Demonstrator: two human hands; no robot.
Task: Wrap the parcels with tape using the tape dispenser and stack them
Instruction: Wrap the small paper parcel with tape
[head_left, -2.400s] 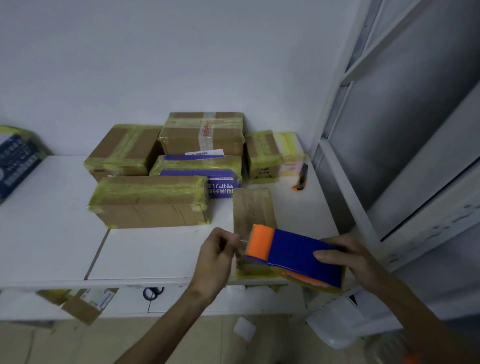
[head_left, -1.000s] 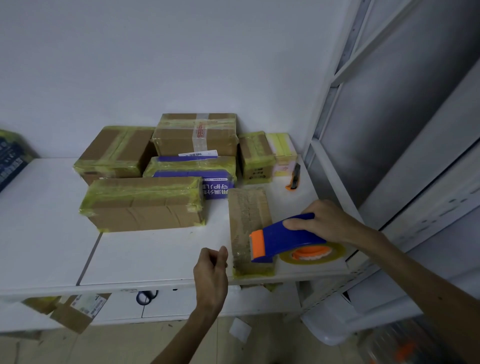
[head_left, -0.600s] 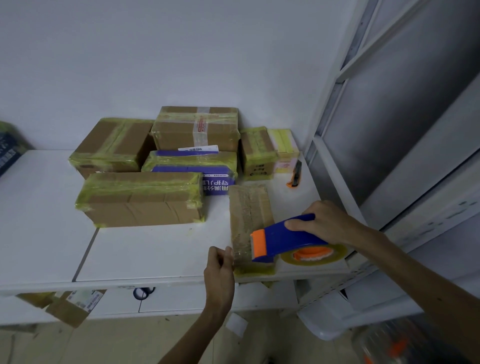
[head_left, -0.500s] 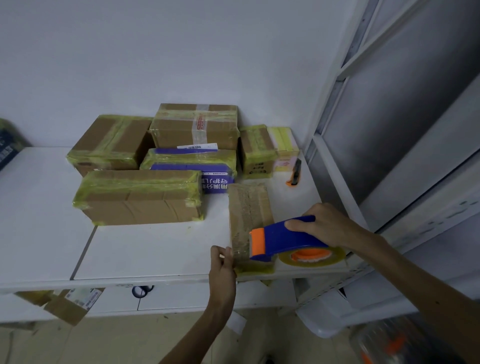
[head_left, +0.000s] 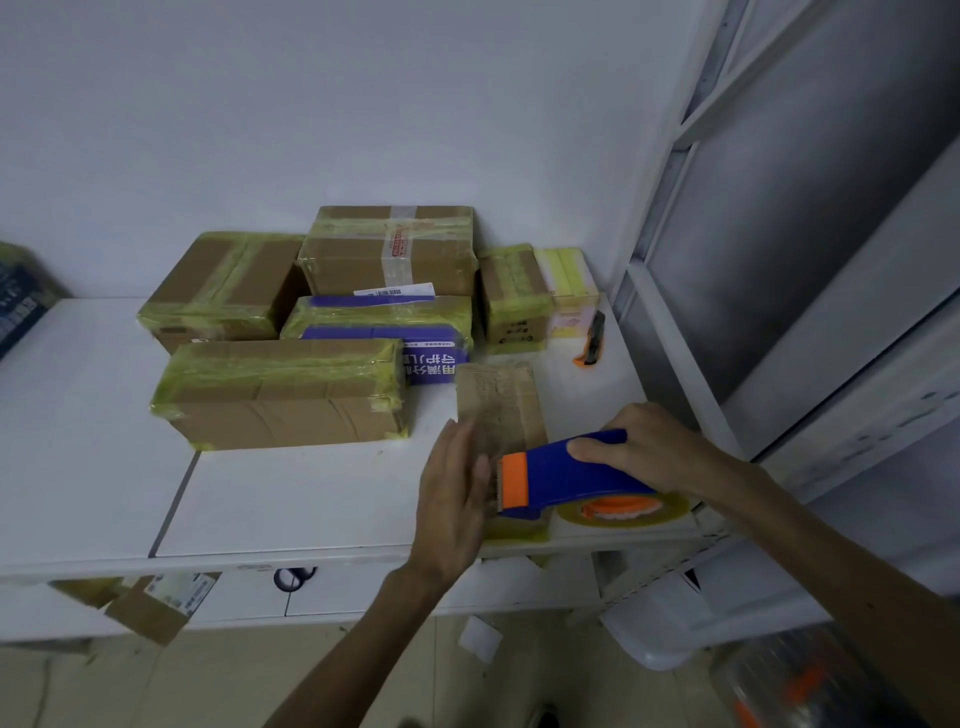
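Note:
A narrow brown cardboard parcel (head_left: 501, 402) lies lengthwise near the front right of the white table (head_left: 291, 499). My right hand (head_left: 641, 441) grips the blue handle of the tape dispenser (head_left: 563, 475), whose orange end rests on the parcel's near half. A yellowish tape roll (head_left: 623, 512) sits in the dispenser, on the table right of the parcel. My left hand (head_left: 457, 486) lies flat, fingers together, against the parcel's left side and top, just left of the dispenser's orange end. Several taped parcels stand behind: a long brown one (head_left: 280, 392), a purple one (head_left: 384, 332) and brown boxes by the wall.
An orange and black utility knife (head_left: 592, 345) lies at the back right of the table. A grey metal frame (head_left: 727, 260) rises along the right edge. A dark blue package (head_left: 21, 296) sits at the far left. Cardboard scraps (head_left: 156, 603) and dark tape rolls (head_left: 293, 577) lie on a lower shelf.
My left hand has moved up from the parcel's near left corner and now lies flat along its left side. The dispenser stays on the parcel in my right hand.

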